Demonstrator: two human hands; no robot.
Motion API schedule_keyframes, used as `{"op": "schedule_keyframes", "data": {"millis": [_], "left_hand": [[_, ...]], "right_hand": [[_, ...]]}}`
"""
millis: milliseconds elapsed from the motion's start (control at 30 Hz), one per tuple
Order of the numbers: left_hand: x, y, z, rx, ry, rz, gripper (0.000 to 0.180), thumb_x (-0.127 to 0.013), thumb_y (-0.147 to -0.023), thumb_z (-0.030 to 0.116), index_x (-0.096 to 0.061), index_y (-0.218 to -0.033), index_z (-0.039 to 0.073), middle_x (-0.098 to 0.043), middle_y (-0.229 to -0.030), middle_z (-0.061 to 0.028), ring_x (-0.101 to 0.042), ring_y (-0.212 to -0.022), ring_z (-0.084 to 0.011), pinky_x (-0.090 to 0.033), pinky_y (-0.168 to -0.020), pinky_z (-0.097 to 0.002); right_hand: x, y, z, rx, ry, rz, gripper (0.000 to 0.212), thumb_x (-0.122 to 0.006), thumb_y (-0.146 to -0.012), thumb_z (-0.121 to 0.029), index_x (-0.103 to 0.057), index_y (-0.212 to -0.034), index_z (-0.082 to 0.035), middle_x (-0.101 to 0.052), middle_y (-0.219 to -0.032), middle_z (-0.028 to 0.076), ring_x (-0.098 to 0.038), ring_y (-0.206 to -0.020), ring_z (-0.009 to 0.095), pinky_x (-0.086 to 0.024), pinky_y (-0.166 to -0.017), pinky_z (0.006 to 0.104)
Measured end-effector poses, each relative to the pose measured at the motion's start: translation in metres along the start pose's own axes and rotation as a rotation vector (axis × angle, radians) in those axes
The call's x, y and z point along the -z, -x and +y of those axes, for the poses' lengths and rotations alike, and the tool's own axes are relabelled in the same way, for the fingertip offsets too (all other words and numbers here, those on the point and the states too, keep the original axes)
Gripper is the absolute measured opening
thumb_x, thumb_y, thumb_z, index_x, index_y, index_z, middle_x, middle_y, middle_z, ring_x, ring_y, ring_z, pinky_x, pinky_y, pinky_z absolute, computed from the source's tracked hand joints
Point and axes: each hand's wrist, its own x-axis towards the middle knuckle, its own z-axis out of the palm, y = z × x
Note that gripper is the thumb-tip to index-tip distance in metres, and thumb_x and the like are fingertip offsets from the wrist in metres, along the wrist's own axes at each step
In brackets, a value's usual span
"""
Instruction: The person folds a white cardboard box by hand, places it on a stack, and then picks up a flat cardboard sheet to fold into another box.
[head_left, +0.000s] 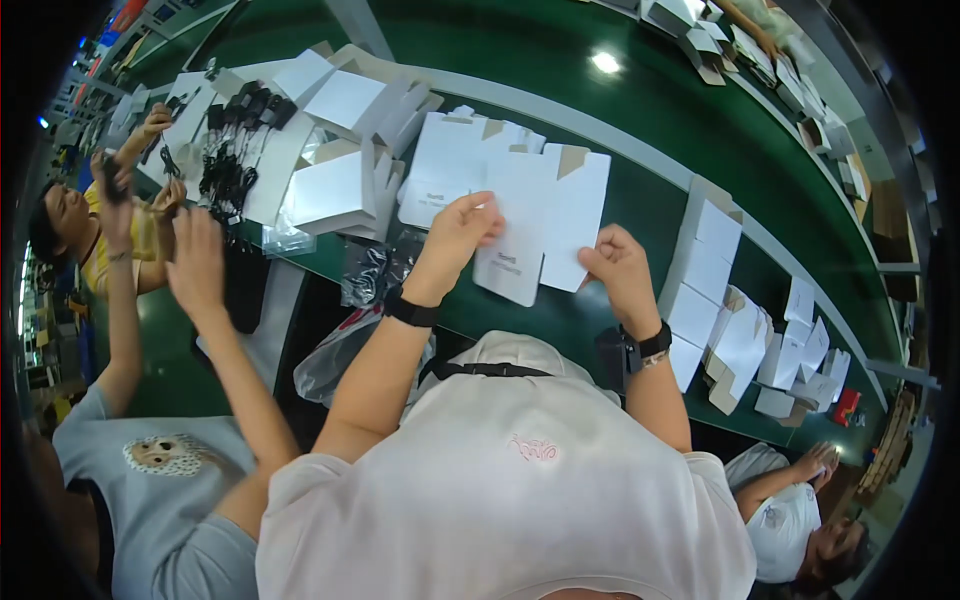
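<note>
Between my two hands is a flat white cardboard box blank (524, 212), with small print and a brown inner flap showing. My left hand (463, 235) pinches its left edge. At its lower right edge, my right hand (616, 262) grips the card between thumb and curled fingers. More flat white box blanks (432, 165) lie on the green table just behind and left of the held one. Each of my wrists wears a black band.
Open white boxes (340, 190) stand left, beside black adapters with cables (245, 115). Clear plastic bags (365, 275) lie at the near edge. A row of white boxes (705, 245) runs along the right of the green table (570, 315). Co-workers sit on both sides; one co-worker's hand (197, 262) is raised nearby.
</note>
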Motion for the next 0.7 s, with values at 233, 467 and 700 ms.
{"op": "schedule_keyframes", "data": {"millis": [233,467,700], "left_hand": [[-0.053,0.013,-0.005,-0.43,-0.84,0.075,0.095,-0.076,-0.067,0.04,-0.025,-0.136,-0.001,-0.034,-0.132,-0.0222,-0.037,-0.12,-0.0282,-0.036,-0.096,-0.0351],[-0.108,0.035,-0.012,-0.187,-0.17,-0.082,0.045,-0.058,-0.086,0.032,-0.053,-0.108,-0.007,-0.063,-0.092,-0.0131,-0.058,-0.079,-0.0153,-0.046,-0.069,-0.0287],[-0.094,0.059,0.005,-0.534,-0.648,0.038,0.034,-0.05,-0.09,0.03,-0.061,-0.093,-0.003,-0.06,-0.073,-0.0205,-0.058,-0.062,-0.0326,-0.045,-0.057,-0.0341]], "right_hand": [[0.021,0.042,0.007,0.105,0.073,0.187,0.009,-0.059,-0.081,-0.004,-0.05,-0.084,-0.004,-0.06,-0.077,0.004,-0.057,-0.065,0.011,-0.049,-0.057,0.023],[-0.009,0.054,-0.016,0.521,0.9,-0.063,0.019,-0.067,-0.074,-0.01,-0.06,-0.091,-0.005,-0.064,-0.089,0.007,-0.061,-0.076,0.02,-0.048,-0.064,0.0306],[0.014,0.044,-0.041,0.508,0.977,0.251,0.052,-0.067,-0.077,-0.015,-0.048,-0.126,-0.015,-0.053,-0.121,0.012,-0.055,-0.104,0.024,-0.048,-0.077,0.0308]]}}
